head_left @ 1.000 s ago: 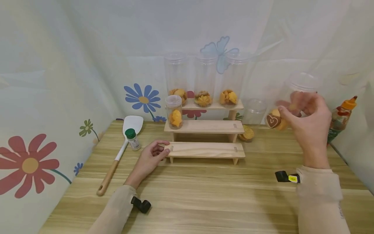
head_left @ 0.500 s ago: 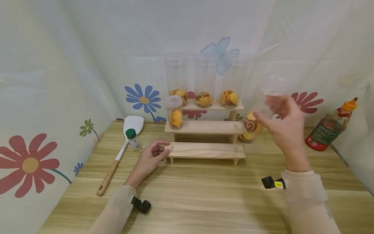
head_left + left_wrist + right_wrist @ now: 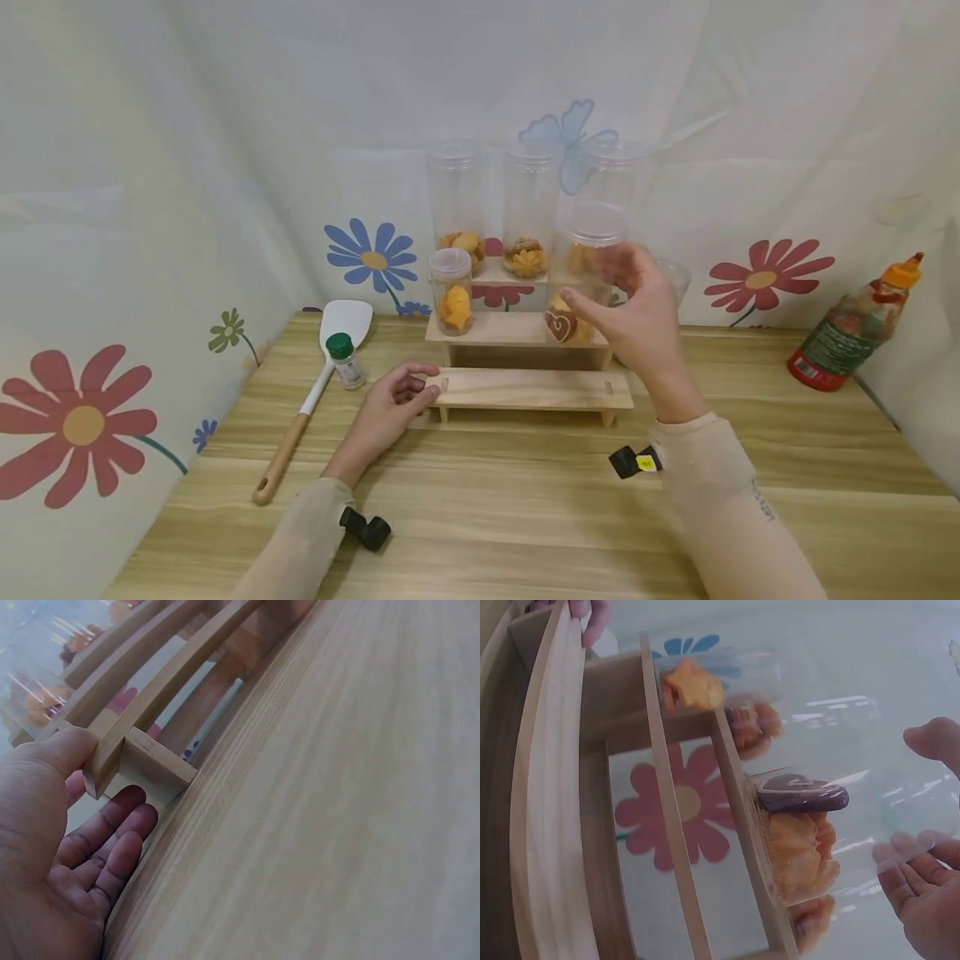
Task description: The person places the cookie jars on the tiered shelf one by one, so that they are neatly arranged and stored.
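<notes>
My right hand (image 3: 641, 321) grips a clear plastic jar (image 3: 592, 223) by its side. Cookies lie at its bottom, among them a brown heart cookie (image 3: 560, 325). In the head view the jar stands upright in front of the right part of the middle tier; whether its base touches the wood I cannot tell. My left hand (image 3: 386, 412) pinches the left end of the lowest tier of a wooden three-tier stand (image 3: 525, 387), thumb and forefinger at the board's edge (image 3: 112, 750). A smaller jar (image 3: 453, 292) of yellow cookies sits at the middle tier's left end.
Tall cookie jars (image 3: 528, 208) line the top tier. Another clear jar (image 3: 675, 279) is partly hidden behind my right hand. A sauce bottle (image 3: 847, 333) stands at right. At left are a white spatula (image 3: 315, 387) with wooden handle and a green-capped shaker (image 3: 345, 362).
My right hand has carried the jar leftwards, from beside the sauce bottle to the stand's middle tier. The left hand keeps its hold on the lowest tier.
</notes>
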Action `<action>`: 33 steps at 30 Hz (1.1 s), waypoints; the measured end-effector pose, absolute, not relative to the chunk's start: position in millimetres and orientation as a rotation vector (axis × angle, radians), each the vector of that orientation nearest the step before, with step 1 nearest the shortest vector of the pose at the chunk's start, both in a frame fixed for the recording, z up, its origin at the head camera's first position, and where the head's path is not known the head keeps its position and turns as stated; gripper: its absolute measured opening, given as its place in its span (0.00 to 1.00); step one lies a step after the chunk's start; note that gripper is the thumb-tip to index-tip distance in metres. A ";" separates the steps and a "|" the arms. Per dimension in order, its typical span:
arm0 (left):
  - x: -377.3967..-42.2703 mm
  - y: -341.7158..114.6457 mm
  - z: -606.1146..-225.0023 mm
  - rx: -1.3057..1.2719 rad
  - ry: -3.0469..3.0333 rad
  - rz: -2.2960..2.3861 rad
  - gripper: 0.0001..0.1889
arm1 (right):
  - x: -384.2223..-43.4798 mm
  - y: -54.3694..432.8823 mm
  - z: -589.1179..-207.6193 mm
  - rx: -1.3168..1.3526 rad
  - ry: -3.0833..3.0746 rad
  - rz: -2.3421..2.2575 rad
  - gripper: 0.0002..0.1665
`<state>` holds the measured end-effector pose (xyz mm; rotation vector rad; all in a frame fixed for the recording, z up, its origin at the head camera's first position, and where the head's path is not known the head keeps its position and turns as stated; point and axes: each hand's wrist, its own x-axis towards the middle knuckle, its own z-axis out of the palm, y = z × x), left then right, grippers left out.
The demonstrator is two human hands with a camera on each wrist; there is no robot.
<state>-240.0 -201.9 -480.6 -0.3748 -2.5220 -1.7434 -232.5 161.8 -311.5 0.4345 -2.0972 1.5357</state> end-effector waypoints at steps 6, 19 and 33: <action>-240.2 -202.7 -481.2 -0.368 -2.529 -1.733 0.17 | -250.8 133.8 -311.1 0.454 -2.131 1.602 0.39; -235.6 -201.0 -476.6 -0.370 -2.522 -1.756 0.17 | -270.2 108.4 -325.6 0.398 -2.236 1.547 0.40; -234.3 -200.4 -476.1 -0.379 -2.506 -1.761 0.17 | -272.0 105.4 -331.2 0.376 -2.236 1.559 0.44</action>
